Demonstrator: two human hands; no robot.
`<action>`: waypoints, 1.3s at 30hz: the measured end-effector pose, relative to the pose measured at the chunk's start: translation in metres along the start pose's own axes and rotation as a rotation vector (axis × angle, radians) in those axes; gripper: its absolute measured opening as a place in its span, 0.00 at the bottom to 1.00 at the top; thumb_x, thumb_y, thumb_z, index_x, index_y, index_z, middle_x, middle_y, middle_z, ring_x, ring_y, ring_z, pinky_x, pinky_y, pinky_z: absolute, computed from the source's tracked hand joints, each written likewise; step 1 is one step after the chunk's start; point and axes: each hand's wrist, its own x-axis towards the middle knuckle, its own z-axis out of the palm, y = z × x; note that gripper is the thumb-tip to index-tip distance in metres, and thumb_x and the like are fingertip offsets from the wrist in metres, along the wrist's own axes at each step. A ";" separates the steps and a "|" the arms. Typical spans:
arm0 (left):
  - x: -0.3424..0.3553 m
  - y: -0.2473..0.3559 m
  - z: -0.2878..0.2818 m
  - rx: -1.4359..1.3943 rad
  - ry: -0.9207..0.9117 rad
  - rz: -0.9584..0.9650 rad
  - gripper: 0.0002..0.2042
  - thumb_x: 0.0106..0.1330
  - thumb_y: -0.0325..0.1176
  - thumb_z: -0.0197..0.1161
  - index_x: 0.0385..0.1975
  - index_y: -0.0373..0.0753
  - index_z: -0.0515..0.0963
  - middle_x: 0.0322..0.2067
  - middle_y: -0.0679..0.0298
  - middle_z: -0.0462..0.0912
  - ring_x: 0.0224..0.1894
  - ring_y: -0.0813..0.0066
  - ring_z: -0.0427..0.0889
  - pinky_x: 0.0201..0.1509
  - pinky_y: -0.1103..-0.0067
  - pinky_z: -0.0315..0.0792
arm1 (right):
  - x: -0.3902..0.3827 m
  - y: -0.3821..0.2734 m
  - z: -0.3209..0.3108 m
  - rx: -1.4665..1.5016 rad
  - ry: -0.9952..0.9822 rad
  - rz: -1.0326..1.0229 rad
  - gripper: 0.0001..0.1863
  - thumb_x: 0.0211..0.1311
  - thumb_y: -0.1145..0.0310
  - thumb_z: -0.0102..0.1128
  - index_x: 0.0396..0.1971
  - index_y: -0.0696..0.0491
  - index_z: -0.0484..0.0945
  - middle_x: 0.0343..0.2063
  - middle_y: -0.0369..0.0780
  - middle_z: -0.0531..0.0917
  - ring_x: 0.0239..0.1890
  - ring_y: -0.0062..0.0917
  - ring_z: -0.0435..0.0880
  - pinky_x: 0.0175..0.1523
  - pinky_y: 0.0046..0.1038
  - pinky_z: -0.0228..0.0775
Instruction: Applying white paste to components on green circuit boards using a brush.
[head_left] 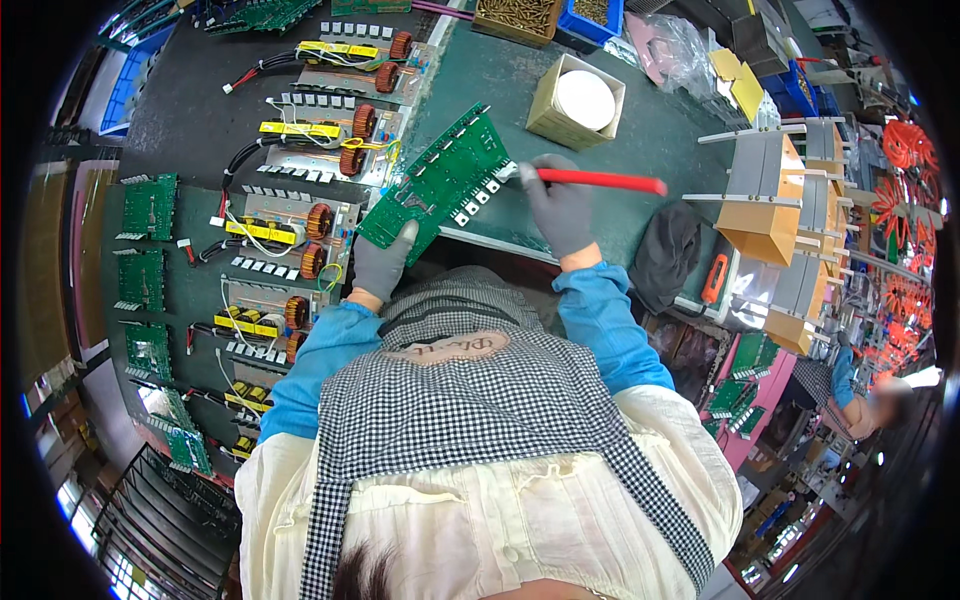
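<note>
A green circuit board (440, 180) is tilted over the near edge of the bench. My left hand (382, 262), in a grey glove, grips its lower left corner with the thumb on top. Along the board's right edge stands a row of small white-faced components (481, 198). In my gloved right hand (560, 205) is a long red-handled tool (610, 180), its handle pointing right. Its working end meets the row's upper end; the tip is too blurred to name. Beyond the hands sits a square carton (546, 112) holding a round white thing (586, 100).
Several metal plates with copper coils (318, 222) and yellow transformers (262, 232) line the left. More green boards (148, 207) lie farther left. A box of screws (515, 18) and blue bin (590, 18) stand behind. Dark cloth (668, 258) and a red-handled cutter (714, 279) lie right.
</note>
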 end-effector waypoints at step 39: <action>-0.002 -0.010 0.000 0.064 0.025 0.051 0.22 0.62 0.41 0.73 0.51 0.35 0.80 0.44 0.63 0.86 0.43 0.77 0.82 0.48 0.76 0.76 | -0.023 0.001 -0.001 -0.024 -0.012 -0.039 0.10 0.61 0.63 0.66 0.28 0.54 0.78 0.30 0.42 0.82 0.37 0.41 0.80 0.41 0.40 0.72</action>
